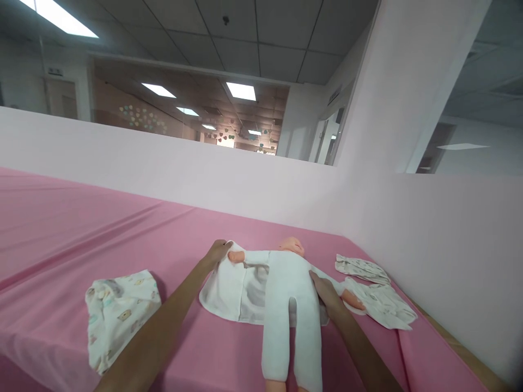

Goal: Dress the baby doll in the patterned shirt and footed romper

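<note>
A baby doll (291, 283) in a white long-sleeved suit lies with its legs pointing toward me and its head at the far end. Beneath it is spread a white garment (223, 291), with a panel showing on the left. My left hand (218, 252) pinches the upper left edge of this garment, beside the doll's outstretched hand. At the doll's right side, my right hand (326, 289) grips the torso, with some fingers hidden. The doll's other arm reaches out to the right, past my right hand.
A folded patterned cloth (122, 310) rests on the pink sheet (196, 354) at the left. To the right lie white baby clothes (386, 302) and a folded patterned garment (362, 268). A white wall (245, 182) with windows borders the bed's back and right side.
</note>
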Available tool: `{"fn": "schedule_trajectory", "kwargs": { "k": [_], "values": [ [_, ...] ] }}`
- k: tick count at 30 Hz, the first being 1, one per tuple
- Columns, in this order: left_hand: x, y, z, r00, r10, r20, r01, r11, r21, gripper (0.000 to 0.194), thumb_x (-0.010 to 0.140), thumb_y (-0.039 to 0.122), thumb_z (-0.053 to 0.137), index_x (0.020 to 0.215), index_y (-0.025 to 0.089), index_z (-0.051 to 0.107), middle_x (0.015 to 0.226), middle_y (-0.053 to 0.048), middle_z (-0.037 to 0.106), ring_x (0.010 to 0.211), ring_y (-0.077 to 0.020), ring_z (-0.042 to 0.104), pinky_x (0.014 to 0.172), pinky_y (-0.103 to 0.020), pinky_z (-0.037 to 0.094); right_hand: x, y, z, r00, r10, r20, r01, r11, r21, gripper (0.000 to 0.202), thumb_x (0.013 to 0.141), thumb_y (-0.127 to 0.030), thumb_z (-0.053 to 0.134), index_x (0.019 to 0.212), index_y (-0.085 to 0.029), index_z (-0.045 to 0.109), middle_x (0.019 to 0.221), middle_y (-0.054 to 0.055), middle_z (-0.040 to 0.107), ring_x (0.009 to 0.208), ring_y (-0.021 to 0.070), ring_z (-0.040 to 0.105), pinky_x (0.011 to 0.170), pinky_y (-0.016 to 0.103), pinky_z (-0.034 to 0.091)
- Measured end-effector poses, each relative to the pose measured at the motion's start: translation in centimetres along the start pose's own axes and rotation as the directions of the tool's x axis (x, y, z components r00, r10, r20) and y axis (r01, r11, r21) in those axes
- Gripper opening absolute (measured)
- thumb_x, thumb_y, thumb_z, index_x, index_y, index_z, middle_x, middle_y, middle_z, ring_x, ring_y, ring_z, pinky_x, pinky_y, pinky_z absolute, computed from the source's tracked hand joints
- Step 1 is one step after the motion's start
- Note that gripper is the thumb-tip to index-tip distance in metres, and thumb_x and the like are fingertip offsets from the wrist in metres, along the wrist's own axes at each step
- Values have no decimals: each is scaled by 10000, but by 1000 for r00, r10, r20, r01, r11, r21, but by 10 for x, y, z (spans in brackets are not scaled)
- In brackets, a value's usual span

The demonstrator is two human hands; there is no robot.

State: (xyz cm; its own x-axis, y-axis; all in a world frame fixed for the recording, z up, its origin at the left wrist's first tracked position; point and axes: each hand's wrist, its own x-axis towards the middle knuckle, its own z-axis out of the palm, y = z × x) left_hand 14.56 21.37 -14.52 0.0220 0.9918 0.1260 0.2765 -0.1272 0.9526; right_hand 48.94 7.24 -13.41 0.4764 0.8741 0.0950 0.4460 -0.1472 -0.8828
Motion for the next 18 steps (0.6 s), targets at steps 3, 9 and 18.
{"fn": "schedule_trajectory", "kwargs": {
  "k": [3,9,18],
  "values": [
    [-2,14,4,1000,5,-24,-7,996,-94,362,762,480,604,639,205,404,551,63,367,507,-101,400,477,-228,311,0,-21,1,973,-208,-95,179,951,-253,254,822,-372,522,905,-172,653,960,111,680,919,261,607,855,366,439],
    [-24,48,6,995,99,13,-95,978,-184,347,786,454,590,639,197,409,571,64,348,510,-82,357,473,-210,294,-9,-84,63,677,-638,368,727,657,-199,272,831,-248,572,1083,-233,672,1128,83,636,1027,241,564,941,360,385],
    [-48,76,9,981,179,81,-138,921,-364,310,758,465,641,757,157,613,625,26,531,560,-101,458,534,-217,393,-21,-97,143,580,-532,617,761,625,-176,266,820,-109,513,1009,-172,689,1220,143,603,1181,343,438,1029,524,280]
  ]
}}
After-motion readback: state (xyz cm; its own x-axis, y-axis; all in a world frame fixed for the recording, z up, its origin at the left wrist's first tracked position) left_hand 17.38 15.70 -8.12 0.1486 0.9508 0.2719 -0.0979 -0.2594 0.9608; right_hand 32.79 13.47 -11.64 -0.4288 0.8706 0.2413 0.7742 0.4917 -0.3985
